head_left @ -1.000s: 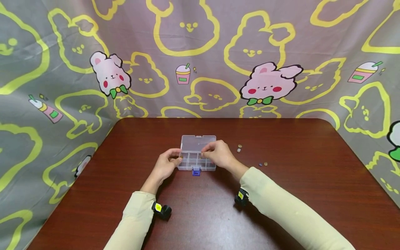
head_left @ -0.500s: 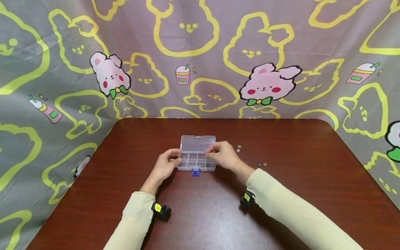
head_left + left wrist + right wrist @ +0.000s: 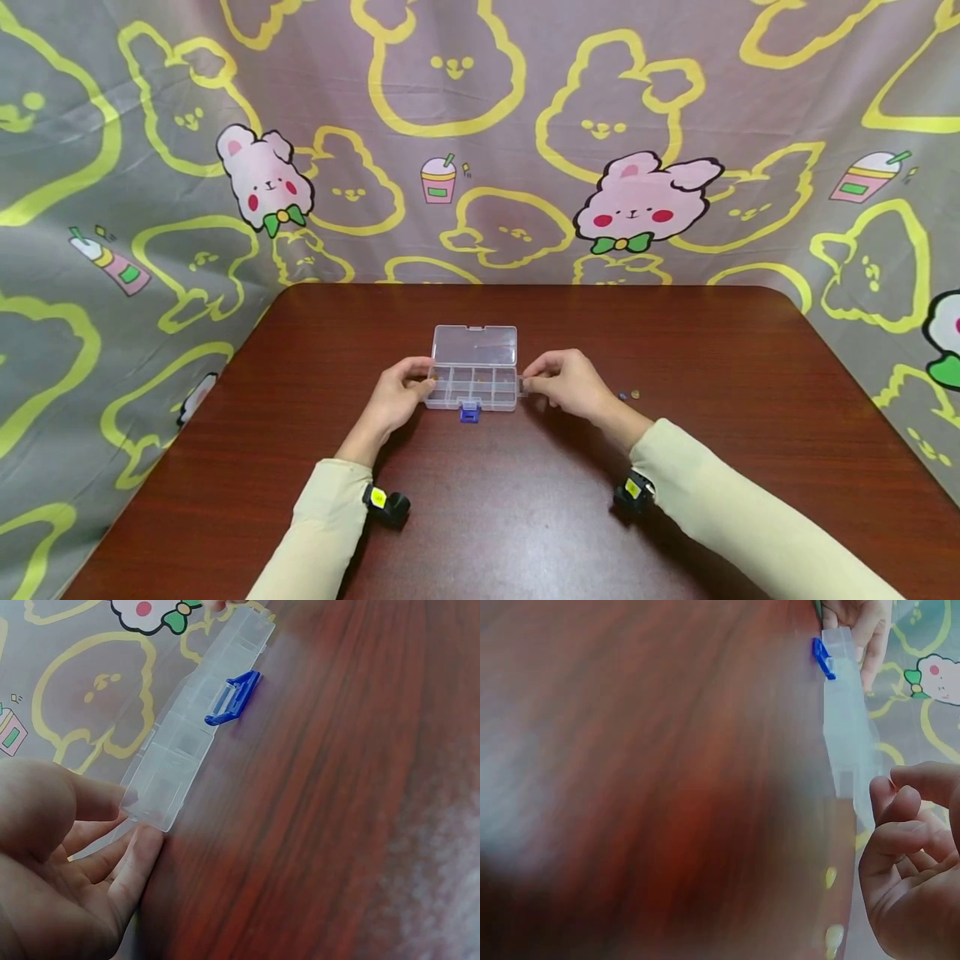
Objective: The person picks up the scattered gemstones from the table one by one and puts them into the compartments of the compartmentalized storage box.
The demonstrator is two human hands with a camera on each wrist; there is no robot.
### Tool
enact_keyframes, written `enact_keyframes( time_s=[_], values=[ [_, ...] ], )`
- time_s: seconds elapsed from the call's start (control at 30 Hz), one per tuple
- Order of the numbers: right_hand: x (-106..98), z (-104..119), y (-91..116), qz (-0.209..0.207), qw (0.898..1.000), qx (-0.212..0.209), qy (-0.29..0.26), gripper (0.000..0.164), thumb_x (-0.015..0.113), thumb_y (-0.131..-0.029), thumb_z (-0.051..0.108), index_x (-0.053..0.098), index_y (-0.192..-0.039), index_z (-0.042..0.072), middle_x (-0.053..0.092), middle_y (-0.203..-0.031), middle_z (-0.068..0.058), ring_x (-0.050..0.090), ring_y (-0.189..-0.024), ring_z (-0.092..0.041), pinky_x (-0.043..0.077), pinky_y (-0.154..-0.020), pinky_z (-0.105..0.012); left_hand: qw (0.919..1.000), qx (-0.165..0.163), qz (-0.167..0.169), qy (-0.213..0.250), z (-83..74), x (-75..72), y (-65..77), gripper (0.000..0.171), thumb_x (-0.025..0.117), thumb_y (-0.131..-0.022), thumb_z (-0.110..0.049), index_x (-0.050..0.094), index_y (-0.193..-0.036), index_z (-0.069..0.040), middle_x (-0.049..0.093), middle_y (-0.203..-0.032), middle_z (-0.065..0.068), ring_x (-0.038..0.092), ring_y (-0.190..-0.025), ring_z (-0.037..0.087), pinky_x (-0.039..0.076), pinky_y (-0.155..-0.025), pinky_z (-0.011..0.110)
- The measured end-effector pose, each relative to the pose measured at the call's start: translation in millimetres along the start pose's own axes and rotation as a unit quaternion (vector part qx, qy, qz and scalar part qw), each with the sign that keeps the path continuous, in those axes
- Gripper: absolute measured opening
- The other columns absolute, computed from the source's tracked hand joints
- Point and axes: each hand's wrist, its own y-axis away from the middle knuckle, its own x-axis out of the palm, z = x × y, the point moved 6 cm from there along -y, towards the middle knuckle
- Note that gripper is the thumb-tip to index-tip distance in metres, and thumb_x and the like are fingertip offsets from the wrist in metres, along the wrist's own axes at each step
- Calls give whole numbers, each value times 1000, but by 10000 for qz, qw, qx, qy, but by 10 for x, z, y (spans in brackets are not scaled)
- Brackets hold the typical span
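Note:
A clear plastic compartment box (image 3: 471, 400) with a blue latch (image 3: 470, 413) stands on the table, its lid (image 3: 475, 345) raised at the back. My left hand (image 3: 399, 394) grips the box's left end, the thumb (image 3: 139, 859) against its side. Just off the right end is my right hand (image 3: 572, 385), thumb and forefinger tips close together. A small clear edge shows at those fingertips in the head view; I cannot tell whether they hold anything. Tiny yellowish bits (image 3: 480, 380) show inside the box. Two small pebbles, one blue (image 3: 622, 396) and one yellowish (image 3: 635, 394), lie beyond the right hand.
The box and pebbles lie on a brown wooden table (image 3: 480, 517). A cloth backdrop (image 3: 360, 258) with yellow bear outlines hangs behind and at the sides. Pale yellow pebbles (image 3: 830, 877) show near the right hand in the right wrist view.
My right hand has moved right, from over the compartments to beside the box's right end. It now covers the spot where two farther pebbles showed. The left hand stays put.

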Motion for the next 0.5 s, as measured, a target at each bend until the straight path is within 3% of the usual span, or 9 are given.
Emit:
enact_keyframes(
  time_s=[0.5],
  values=[
    [-393,-370,351,-87,9991,365,-183,8,75,-86,3,73,-93,1,67,-70,-12,48,-45,-13,37,-39,-23,10000,-38,-23,-72,-4,5,2,33,65,-93,2,64,-125,1,66,-115,21,60,-86,19,46,-71,24]
  ],
)
